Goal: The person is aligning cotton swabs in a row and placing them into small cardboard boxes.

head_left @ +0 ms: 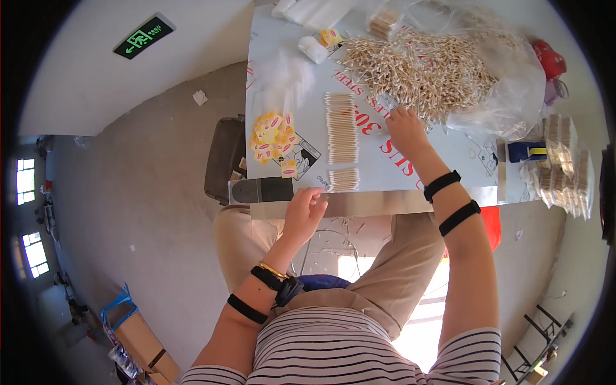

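Observation:
A large loose heap of cotton swabs [427,70] covers the far right of the metal-topped table. At the heap's near left edge is my right hand [409,135], its fingers bent and drawn together; what they hold, if anything, is too small to make out. Two groups of swabs lie side by side in columns: a long column [342,128] and, nearer me, a short column [344,180]. Beside the short column, at the table's near edge, rests my left hand [306,208], loosely curled with thumb and fingers apart and nothing visible in it.
Yellow-and-white paper labels [273,136] lie at left below clear plastic bags [282,83]. A dark strip [262,190] sits at the near left corner. Packed swab bags [564,167] are stacked at right beside a blue-and-yellow object [527,152]. A dark bin [224,157] stands left of the table.

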The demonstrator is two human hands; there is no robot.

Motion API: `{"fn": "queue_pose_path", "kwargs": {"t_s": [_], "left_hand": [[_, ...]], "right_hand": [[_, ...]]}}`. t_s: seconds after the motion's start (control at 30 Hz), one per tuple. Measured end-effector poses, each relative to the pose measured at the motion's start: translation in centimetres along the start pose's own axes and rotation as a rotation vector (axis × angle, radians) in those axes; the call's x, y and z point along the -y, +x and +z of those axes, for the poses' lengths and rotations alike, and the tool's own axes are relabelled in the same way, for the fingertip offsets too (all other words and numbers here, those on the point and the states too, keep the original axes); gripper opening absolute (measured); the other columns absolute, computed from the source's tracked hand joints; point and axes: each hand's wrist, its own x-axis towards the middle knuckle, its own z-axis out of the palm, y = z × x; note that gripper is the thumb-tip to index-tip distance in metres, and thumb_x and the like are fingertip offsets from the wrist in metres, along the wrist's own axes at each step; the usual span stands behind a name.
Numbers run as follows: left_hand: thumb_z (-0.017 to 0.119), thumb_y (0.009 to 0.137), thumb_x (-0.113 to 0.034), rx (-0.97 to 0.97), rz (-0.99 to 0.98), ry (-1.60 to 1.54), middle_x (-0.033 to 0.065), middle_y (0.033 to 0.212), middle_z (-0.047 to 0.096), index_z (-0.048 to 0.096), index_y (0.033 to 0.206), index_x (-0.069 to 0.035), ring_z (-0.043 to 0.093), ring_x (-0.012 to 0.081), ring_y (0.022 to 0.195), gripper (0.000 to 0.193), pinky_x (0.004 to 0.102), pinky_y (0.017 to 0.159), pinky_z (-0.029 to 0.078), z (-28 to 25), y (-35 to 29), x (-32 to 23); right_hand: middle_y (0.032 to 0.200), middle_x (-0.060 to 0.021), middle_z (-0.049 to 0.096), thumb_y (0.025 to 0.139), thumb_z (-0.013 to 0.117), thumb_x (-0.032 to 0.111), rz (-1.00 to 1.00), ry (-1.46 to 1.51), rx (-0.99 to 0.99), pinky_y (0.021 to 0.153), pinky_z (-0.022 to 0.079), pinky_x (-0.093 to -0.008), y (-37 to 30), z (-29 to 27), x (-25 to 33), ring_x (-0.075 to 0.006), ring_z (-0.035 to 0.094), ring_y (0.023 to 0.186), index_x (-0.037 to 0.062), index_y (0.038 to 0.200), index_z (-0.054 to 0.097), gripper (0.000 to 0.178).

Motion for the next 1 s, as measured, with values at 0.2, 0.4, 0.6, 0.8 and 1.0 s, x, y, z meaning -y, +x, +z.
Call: {"fn": "queue_pose_path", "kwargs": {"t_s": [0.2,0.4,0.6,0.8,1.0], "left_hand": [[0.074,0.090,-0.015,0.020,-0.010,0.107,0.0068,0.104,0.063,0.062,0.127,-0.010,0.063,0.0232,0.084,0.040,0.0400,0.080,0.048,-0.3,1.5,0.3],[0.075,0.089,-0.015,0.025,0.007,0.203,0.0053,0.101,0.061,0.064,0.129,-0.011,0.062,0.0200,0.083,0.042,0.0374,0.079,0.048,0.4,1.4,0.3],[0.075,0.090,-0.016,0.007,0.011,0.184,0.0038,0.102,0.061,0.063,0.130,-0.012,0.062,0.0195,0.083,0.042,0.0387,0.081,0.044,0.4,1.2,0.6],[0.074,0.091,-0.017,-0.012,-0.003,0.188,0.0046,0.102,0.061,0.059,0.135,-0.012,0.061,0.0201,0.082,0.047,0.0389,0.080,0.044,0.2,1.3,0.9],[0.071,0.092,-0.018,0.004,0.002,0.163,0.0091,0.106,0.059,0.055,0.137,-0.010,0.061,0.0288,0.099,0.049,0.0468,0.085,0.042,0.9,3.2,0.6]], "right_hand": [[0.086,-0.0076,0.064,0.075,0.071,0.009,0.024,0.623,0.004,0.085,0.048,-0.0408,-1.2,-5.0,9.6,-0.0276,0.063,0.093,0.0084,0.082,0.065,0.009],[0.090,-0.0045,0.065,0.078,0.071,0.010,-0.070,0.304,0.016,0.088,0.046,-0.0366,-0.7,-4.4,13.4,-0.0237,0.061,0.099,0.0095,0.087,0.068,0.009],[0.091,-0.0039,0.065,0.079,0.071,0.012,-0.094,0.170,0.078,0.087,0.045,-0.0350,-0.2,-4.7,13.9,-0.0222,0.061,0.100,0.0113,0.089,0.069,0.010],[0.090,-0.0043,0.064,0.079,0.072,0.009,0.095,0.413,0.005,0.087,0.047,-0.0400,-2.2,-5.5,12.1,-0.0242,0.063,0.096,0.0116,0.090,0.068,0.012],[0.094,-0.0080,0.065,0.080,0.069,0.004,0.402,0.850,-0.007,0.085,0.051,-0.0444,-7.4,-4.0,10.5,-0.0298,0.064,0.095,0.0080,0.097,0.069,0.017]]}}
